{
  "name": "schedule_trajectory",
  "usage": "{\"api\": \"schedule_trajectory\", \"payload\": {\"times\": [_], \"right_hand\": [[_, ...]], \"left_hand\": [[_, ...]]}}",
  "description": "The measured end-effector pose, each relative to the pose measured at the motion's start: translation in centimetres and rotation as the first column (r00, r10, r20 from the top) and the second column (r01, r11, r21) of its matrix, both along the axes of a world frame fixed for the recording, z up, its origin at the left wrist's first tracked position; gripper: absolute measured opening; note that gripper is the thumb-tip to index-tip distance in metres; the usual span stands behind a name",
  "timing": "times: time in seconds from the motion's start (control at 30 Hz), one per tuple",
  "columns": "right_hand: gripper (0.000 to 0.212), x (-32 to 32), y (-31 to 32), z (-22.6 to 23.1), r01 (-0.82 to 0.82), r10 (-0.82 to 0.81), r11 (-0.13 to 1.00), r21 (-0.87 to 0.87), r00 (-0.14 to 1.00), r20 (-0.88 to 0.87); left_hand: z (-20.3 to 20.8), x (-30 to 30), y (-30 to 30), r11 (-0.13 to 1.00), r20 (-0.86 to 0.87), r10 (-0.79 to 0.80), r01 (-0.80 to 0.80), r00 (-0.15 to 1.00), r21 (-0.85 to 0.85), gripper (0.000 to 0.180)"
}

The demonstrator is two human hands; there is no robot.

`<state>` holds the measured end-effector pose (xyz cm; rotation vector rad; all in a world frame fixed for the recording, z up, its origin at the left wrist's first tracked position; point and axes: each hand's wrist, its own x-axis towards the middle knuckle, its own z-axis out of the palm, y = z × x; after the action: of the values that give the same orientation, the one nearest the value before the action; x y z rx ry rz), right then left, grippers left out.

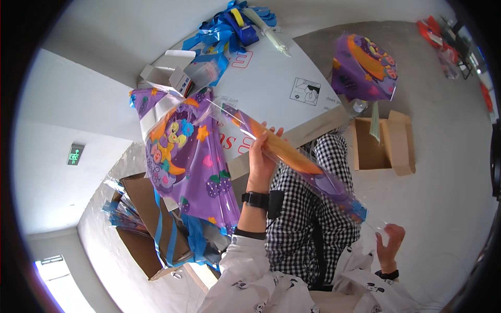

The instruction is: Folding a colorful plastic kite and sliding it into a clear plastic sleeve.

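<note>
My left hand (pixel 262 159) is closed around a rolled purple-and-orange printed kite (pixel 297 159) in a clear plastic sleeve. The roll slants over my lap from the table to the lower right. Near its lower end, my right hand (pixel 390 245) is held with thumb and fingers apart and bent. A clear bit of plastic shows at those fingertips; whether they touch it is hard to make out. Left of my left hand, a purple kite (pixel 193 151) with cartoon bears, stars and grapes lies spread over the table's edge.
On the white table (pixel 276 68) are blue ribbons (pixel 211 34), a blue tape dispenser (pixel 243 28), pale thin sticks (pixel 269 34) and an open white box (pixel 169 73). Another purple kite (pixel 365 68) and an open cardboard box (pixel 370 148) are at right. A filled carton (pixel 151 224) stands at left.
</note>
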<state>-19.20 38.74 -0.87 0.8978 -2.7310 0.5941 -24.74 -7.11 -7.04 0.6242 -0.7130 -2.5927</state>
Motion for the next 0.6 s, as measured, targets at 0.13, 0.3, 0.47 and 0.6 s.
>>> {"api": "schedule_trajectory", "payload": {"times": [0.13, 0.3, 0.47, 0.6], "right_hand": [[0.042, 0.5, -2.3, -1.0, 0.53, -0.416, 0.765, -0.367, 0.84, 0.348], [0.031, 1.7, 1.5, -2.9, 0.763, -0.231, 0.519, -0.385, 0.558, 0.797], [0.021, 1.2, 0.8, -1.1, 0.891, -0.178, 0.343, -0.297, 0.372, 0.911], [0.014, 1.3, 1.8, -0.3, 0.832, 0.037, 0.324, -0.449, 0.463, 0.885]], "left_hand": [[-0.7, 0.7, -0.2, 0.99, -0.029, 0.048, -0.044, 0.998, 0.134, 0.043], [-1.3, 1.3, 0.3, 0.984, -0.083, 0.057, -0.042, 0.995, 0.175, 0.042], [-2.2, 1.5, 0.4, 0.981, -0.134, 0.054, -0.028, 0.989, 0.193, 0.032], [-2.9, 1.6, 0.3, 0.982, -0.248, 0.041, 0.007, 0.968, 0.191, 0.029]]}}
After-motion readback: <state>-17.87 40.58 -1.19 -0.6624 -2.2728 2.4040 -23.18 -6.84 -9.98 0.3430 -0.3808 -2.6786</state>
